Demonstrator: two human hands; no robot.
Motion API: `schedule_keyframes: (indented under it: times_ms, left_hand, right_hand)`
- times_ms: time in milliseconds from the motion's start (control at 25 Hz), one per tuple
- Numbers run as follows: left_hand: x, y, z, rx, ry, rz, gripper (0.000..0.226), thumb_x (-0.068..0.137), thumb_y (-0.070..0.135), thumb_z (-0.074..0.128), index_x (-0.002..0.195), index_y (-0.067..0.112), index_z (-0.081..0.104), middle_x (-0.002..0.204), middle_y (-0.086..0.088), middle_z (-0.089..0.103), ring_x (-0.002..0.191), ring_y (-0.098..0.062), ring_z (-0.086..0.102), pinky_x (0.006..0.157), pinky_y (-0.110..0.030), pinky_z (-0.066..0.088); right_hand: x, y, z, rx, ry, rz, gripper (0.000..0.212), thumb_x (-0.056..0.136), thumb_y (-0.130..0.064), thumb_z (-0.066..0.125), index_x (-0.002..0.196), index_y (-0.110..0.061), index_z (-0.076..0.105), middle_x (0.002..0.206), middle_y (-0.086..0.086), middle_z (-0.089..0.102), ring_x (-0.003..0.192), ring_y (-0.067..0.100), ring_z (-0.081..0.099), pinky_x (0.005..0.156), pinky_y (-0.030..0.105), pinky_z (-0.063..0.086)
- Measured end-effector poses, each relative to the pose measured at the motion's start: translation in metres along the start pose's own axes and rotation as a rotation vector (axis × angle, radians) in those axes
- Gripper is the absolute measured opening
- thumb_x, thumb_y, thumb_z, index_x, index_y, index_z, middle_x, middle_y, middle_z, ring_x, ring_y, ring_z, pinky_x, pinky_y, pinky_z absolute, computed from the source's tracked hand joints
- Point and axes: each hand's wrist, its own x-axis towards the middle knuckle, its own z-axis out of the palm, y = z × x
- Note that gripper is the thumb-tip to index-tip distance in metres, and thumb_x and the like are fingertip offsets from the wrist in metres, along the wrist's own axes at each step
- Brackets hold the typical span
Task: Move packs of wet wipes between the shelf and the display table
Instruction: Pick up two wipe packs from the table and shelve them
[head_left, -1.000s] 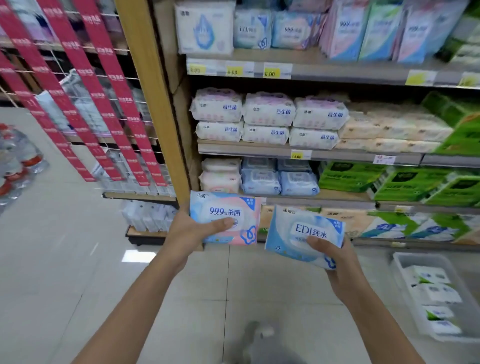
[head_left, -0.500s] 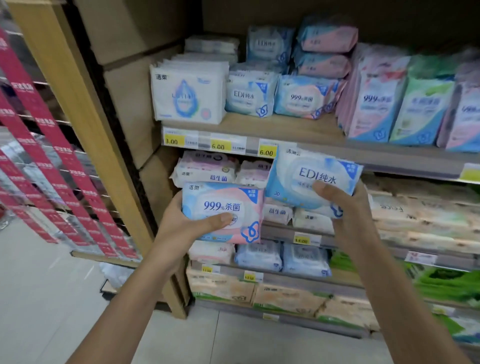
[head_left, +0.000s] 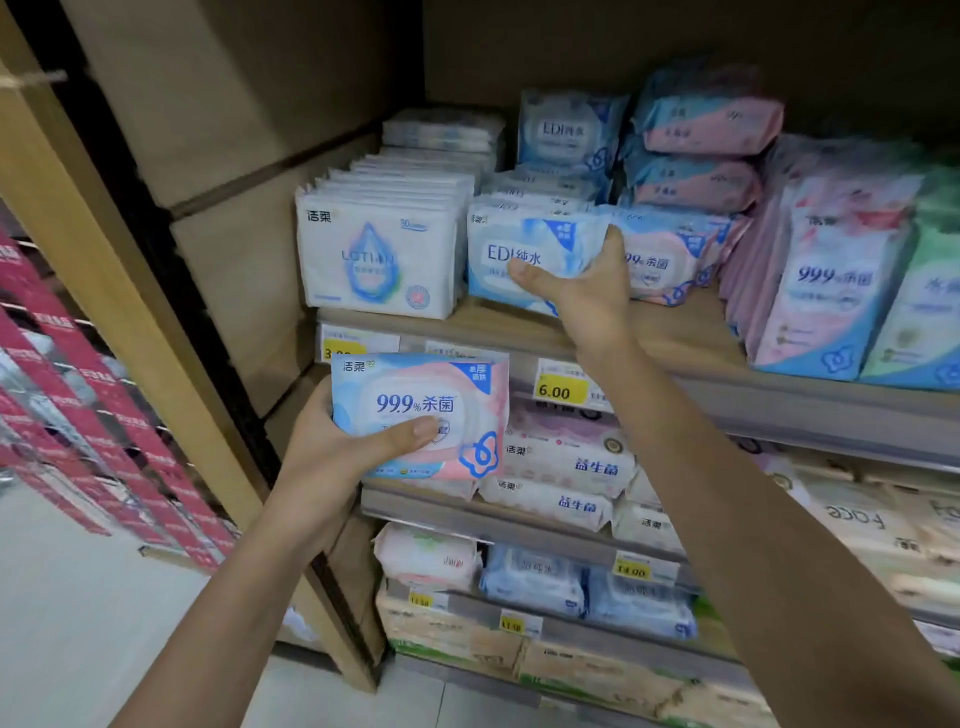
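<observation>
Right hand (head_left: 587, 299) has lifted the blue pack (head_left: 524, 249) to the shelf (head_left: 675, 338) at 12 o'clock, gripping it still; left hand (head_left: 332, 457) grips the pink pack (head_left: 421, 405) at 8 o'clock, probably next

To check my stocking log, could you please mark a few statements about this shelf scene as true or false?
1. The right hand grips the blue EDI pack at the upper shelf. True.
2. The left hand holds nothing. False: it grips the pink 99.9% pack.
3. The white LOTION packs stand left of the blue EDI pack. True.
4. The yellow price tag by the right forearm reads 9.00. False: it reads 6.00.
</observation>
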Motion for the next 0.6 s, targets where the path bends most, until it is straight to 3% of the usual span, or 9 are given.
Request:
schedule_keyframes:
  times_ms: [120, 240, 320, 400, 520, 600]
  left_hand:
    - [0.012, -0.002, -0.005, 0.009, 0.014, -0.002, 0.089, 0.031, 0.035, 0.095, 0.110, 0.012, 0.062, 0.104, -0.008, 0.074, 0.092, -0.022, 0.072, 0.068, -0.026, 0.057]
    - [0.020, -0.004, -0.006, 0.026, 0.004, -0.001, 0.095, 0.031, 0.039, 0.095, 0.115, 0.011, 0.061, 0.105, -0.007, 0.073, 0.095, -0.023, 0.071, 0.070, -0.028, 0.058]
    - [0.026, -0.005, -0.003, 0.054, -0.012, 0.000, 0.097, 0.031, 0.040, 0.095, 0.116, 0.011, 0.061, 0.105, -0.007, 0.073, 0.095, -0.023, 0.071, 0.072, -0.029, 0.058]
    - [0.034, -0.005, 0.003, 0.073, -0.035, 0.009, 0.087, 0.038, 0.032, 0.092, 0.116, 0.009, 0.061, 0.104, -0.007, 0.074, 0.095, -0.025, 0.071, 0.072, -0.030, 0.057]
    - [0.047, -0.001, 0.021, 0.090, -0.105, 0.030, 0.068, 0.046, 0.021, 0.088, 0.109, 0.009, 0.065, 0.100, -0.007, 0.075, 0.092, -0.023, 0.072, 0.071, -0.030, 0.057]
    - [0.056, 0.002, 0.040, 0.099, -0.126, 0.046, 0.070, 0.044, 0.022, 0.089, 0.109, 0.009, 0.064, 0.101, -0.007, 0.074, 0.093, -0.021, 0.071, 0.074, -0.032, 0.058]
  right_hand:
    - [0.007, 0.004, 0.017, -0.160, -0.007, -0.018, 0.069, 0.069, -0.033, 0.083, 0.120, -0.012, 0.042, 0.124, 0.003, 0.052, 0.117, 0.017, 0.049, 0.106, 0.035, 0.040]
    - [0.006, 0.006, 0.018, -0.520, 0.104, -0.002, 0.092, 0.067, -0.046, 0.080, 0.137, -0.011, 0.031, 0.137, 0.010, 0.034, 0.130, 0.027, 0.030, 0.107, 0.039, 0.027]
    - [0.004, 0.005, 0.014, -0.565, 0.192, -0.017, 0.101, 0.059, -0.048, 0.084, 0.138, -0.017, 0.029, 0.136, 0.009, 0.034, 0.128, 0.027, 0.031, 0.105, 0.038, 0.027]
    - [0.003, 0.005, 0.009, -0.571, 0.158, 0.001, 0.104, 0.057, -0.048, 0.085, 0.138, -0.018, 0.029, 0.134, 0.010, 0.037, 0.127, 0.026, 0.033, 0.107, 0.037, 0.028]
    - [0.003, 0.003, -0.005, -0.404, 0.041, 0.058, 0.088, 0.062, -0.046, 0.083, 0.130, -0.014, 0.038, 0.122, 0.007, 0.048, 0.118, 0.021, 0.046, 0.104, 0.032, 0.039]
    - [-0.003, -0.005, -0.024, -0.257, 0.087, 0.103, 0.059, 0.076, -0.039, 0.076, 0.120, -0.011, 0.049, 0.095, -0.003, 0.054, 0.088, 0.007, 0.055, 0.081, 0.014, 0.047]
